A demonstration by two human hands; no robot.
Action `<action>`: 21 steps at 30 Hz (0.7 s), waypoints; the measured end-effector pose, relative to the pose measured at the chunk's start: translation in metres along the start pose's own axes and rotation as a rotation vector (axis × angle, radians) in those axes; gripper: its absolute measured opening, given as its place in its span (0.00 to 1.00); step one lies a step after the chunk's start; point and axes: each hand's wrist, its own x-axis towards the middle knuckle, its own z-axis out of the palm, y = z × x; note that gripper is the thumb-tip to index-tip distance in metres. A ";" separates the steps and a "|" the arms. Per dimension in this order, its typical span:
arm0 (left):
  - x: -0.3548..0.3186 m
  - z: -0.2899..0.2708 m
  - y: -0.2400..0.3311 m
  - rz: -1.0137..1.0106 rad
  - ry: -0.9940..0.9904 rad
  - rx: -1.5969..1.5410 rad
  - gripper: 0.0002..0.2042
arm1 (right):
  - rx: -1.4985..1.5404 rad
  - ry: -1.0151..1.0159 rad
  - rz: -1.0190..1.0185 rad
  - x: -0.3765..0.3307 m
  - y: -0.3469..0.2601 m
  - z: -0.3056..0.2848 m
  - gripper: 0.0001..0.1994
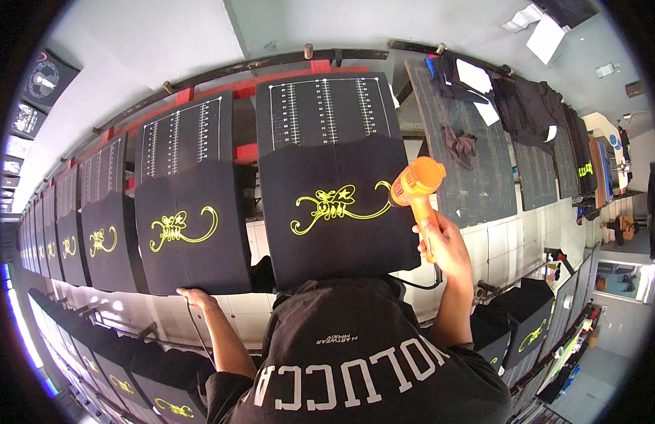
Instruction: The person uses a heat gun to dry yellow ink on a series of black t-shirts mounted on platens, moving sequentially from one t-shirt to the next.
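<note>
I see an orange heat gun (418,178) in the right hand (446,247), fingers wrapped round the handle. Body is bright orange plastic, fat rounded head, slimmer straight handle, smallish dark nozzle end on the left. Head sits up and left of the fist, over the right edge of the nearest board (307,113), about halfway between its far and near corners. Nozzle is right by the curled right end of a neon-yellow print (332,206); I can't tell the height above it. Black cord (420,285) loops from the handle's lower end, past the near right corner.

Print is thin line work: winged figure, star, long hooked curl to the right. It's on black fabric (334,254) lying over the board's near part; the far part is bare, with white ruled scales.

Left hand (200,302) is at the near edge of the next board to the left (189,134), toward its right corner. Fingers are bent; I can't tell if they pinch that edge or a thin dark line (199,332) trailing below. Same print there. To the right, a grey board (465,184) carries a crumpled dark cloth (459,143) near its middle.
</note>
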 end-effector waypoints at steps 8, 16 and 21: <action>-0.005 0.002 -0.001 0.037 0.000 -0.022 0.37 | -0.072 -0.032 0.036 -0.021 -0.001 0.008 0.21; 0.001 0.003 -0.005 0.051 0.027 0.023 0.37 | -0.066 -0.135 0.049 -0.026 0.005 0.023 0.20; -0.020 -0.004 0.009 0.047 0.051 0.120 0.37 | -0.082 -0.193 0.056 -0.025 0.002 0.037 0.21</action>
